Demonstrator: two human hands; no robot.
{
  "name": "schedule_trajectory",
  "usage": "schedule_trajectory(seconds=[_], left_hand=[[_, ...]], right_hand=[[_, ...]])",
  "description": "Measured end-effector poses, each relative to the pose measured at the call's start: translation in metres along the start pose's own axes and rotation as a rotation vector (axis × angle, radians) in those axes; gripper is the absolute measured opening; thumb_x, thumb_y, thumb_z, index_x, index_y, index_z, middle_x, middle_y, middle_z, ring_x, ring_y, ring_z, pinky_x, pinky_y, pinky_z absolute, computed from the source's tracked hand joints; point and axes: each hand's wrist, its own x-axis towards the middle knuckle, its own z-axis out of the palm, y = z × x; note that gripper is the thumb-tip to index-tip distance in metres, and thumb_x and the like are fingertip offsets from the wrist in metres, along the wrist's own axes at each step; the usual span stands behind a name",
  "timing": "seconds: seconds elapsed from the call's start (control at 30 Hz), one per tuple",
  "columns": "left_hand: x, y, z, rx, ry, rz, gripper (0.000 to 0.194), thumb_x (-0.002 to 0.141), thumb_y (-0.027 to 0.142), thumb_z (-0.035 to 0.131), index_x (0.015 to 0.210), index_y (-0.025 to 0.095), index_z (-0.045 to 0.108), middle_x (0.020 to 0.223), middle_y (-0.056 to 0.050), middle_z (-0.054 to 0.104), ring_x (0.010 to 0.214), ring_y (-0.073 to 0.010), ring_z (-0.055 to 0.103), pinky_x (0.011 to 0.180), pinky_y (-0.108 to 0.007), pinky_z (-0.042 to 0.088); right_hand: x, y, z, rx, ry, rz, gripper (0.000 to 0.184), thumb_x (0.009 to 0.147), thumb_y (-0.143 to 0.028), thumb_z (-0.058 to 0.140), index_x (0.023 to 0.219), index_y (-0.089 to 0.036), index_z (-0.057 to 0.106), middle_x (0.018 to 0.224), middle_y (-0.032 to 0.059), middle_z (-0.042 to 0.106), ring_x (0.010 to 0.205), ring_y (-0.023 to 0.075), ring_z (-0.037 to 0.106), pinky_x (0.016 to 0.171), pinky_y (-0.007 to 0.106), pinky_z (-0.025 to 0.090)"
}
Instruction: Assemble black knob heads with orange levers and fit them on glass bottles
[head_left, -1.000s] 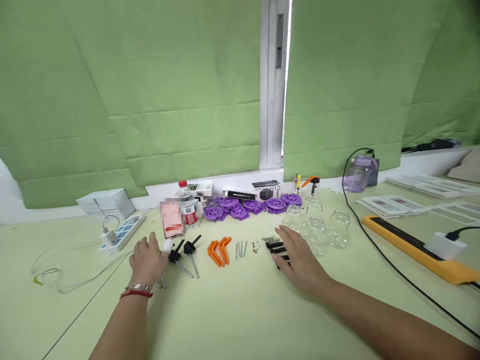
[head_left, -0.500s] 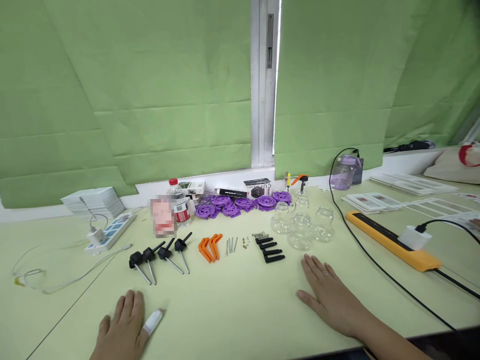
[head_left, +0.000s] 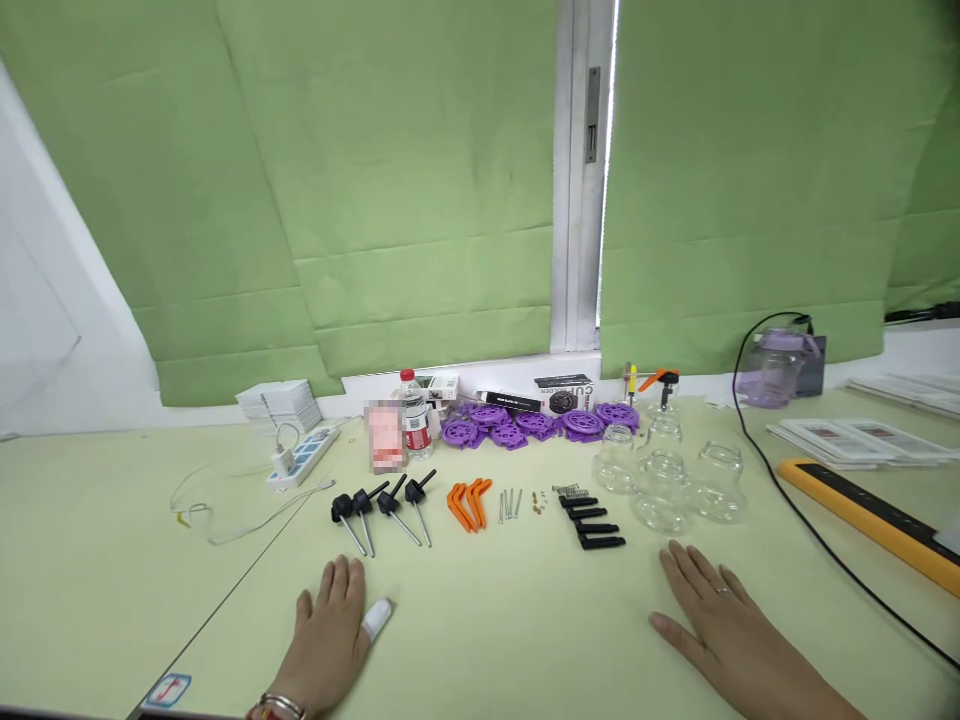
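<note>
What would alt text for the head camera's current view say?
A person's left hand and right hand lie palm down on a pale green tabletop, facing black-headed rods, orange bent pieces, metal pins, black handles and clear jars, with purple parts behind.

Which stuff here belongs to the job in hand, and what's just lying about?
Likely the job, laid out ahead of the left hand and right hand:
black-capped rods
orange levers
metal pins
springs
black handles
clear jars

Probably just lying about:
red-capped bottle
white power strip
orange power strip
purple-lidded jug

Purple discs could be either.
</note>
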Motion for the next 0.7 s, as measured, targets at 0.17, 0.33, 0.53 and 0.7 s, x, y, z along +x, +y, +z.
schedule_trajectory(seconds=[0.17, 0.33, 0.53, 0.7], left_hand=[[-0.006, 0.022, -0.004, -0.047, 0.028, 0.146, 0.075, 0.086, 0.054, 0.03, 0.141, 0.003, 0.028, 0.148, -0.022, 0.017, 0.137, -0.0352, 0.014, 0.107, -0.053, 0.022], [-0.021, 0.037, -0.003, -0.083, -0.019, 0.295, 0.077, 0.086, 0.055, 0.032, 0.142, 0.004, 0.025, 0.149, -0.02, 0.01, 0.138, -0.0327, 0.008, 0.109, -0.048, 0.022], [0.028, 0.043, -0.037, -0.078, 0.099, 0.309, 0.067, 0.085, 0.036, 0.038, 0.142, 0.004, 0.024, 0.151, -0.02, 0.007, 0.139, -0.0321, 0.005, 0.11, -0.05, 0.017], [0.112, 0.047, -0.069, -0.072, 0.265, 0.304, 0.052, 0.083, 0.022, 0.033, 0.133, 0.007, 0.039, 0.137, -0.021, 0.043, 0.129, -0.0295, 0.038, 0.108, -0.054, 0.007]], right_hand=[[-0.001, -0.004, -0.006, -0.001, -0.026, 0.013, 0.085, 0.082, -0.07, 0.025, 0.143, -0.012, 0.023, 0.15, 0.0085, 0.013, 0.138, 0.0288, 0.01, 0.114, 0.049, 0.014], [-0.002, -0.006, -0.008, 0.05, -0.001, 0.011, 0.083, 0.082, -0.068, 0.029, 0.143, -0.01, 0.027, 0.149, 0.0113, 0.018, 0.138, 0.03, 0.013, 0.113, 0.05, 0.015], [-0.002, -0.014, -0.025, 0.151, 0.087, 0.044, 0.065, 0.087, -0.055, 0.033, 0.13, -0.009, 0.05, 0.144, 0.0123, 0.036, 0.132, 0.0284, 0.033, 0.11, 0.042, 0.029], [0.018, -0.048, -0.061, 0.342, 0.156, -0.073, 0.034, 0.088, -0.036, 0.04, 0.104, -0.02, 0.066, 0.112, 0.0091, 0.063, 0.107, 0.0248, 0.055, 0.093, 0.037, 0.042]])
